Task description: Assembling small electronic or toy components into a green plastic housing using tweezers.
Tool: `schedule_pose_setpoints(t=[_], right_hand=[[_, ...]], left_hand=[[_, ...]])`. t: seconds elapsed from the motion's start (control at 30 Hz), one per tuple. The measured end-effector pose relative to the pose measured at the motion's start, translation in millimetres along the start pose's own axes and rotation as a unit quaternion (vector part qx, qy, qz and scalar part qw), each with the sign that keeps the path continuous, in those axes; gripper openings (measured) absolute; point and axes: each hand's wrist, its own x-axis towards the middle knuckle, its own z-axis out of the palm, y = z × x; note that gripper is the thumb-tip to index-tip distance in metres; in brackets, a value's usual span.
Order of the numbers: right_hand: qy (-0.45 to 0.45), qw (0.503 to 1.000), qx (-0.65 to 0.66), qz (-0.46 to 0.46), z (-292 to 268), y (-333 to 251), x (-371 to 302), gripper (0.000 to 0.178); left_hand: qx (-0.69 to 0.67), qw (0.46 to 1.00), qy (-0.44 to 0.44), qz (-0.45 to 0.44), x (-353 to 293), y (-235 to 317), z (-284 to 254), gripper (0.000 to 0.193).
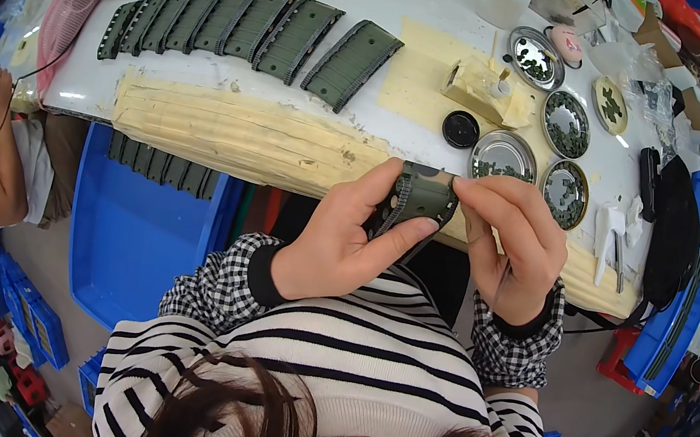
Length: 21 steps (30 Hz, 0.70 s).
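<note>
My left hand is closed round a dark green, curved plastic panel with ridged, toothed edges, held above the table's padded front edge. The left thumb presses along the panel's near side. At the panel's right end, my right hand has its fingers curled, a fingertip touching the edge. Whatever may sit between those right fingers is too small to make out. Just beyond the hands, a round metal dish holds small dark green pieces. More such pieces lie in another dish to the right.
Similar green panels stand in a row at the left. A yellow taped block and a round black lid lie ahead. Tweezers rest at the right. A blue bin is below left; another person's arm shows far left.
</note>
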Motion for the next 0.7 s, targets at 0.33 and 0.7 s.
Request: schedule_pose_setpoints(t=[0.33,0.7], right_hand=[[0.15,0.96,-0.057,0.229,-36,22,-28,0.016],[-0.027,0.931,-0.233,0.278,-71,80,-34,0.016]], left_hand=[[-0.036,0.999,-0.014,-0.03,8,3,-6,0.037],[-0.101,0.993,0.008,-0.061,1,6,0,0.032]])
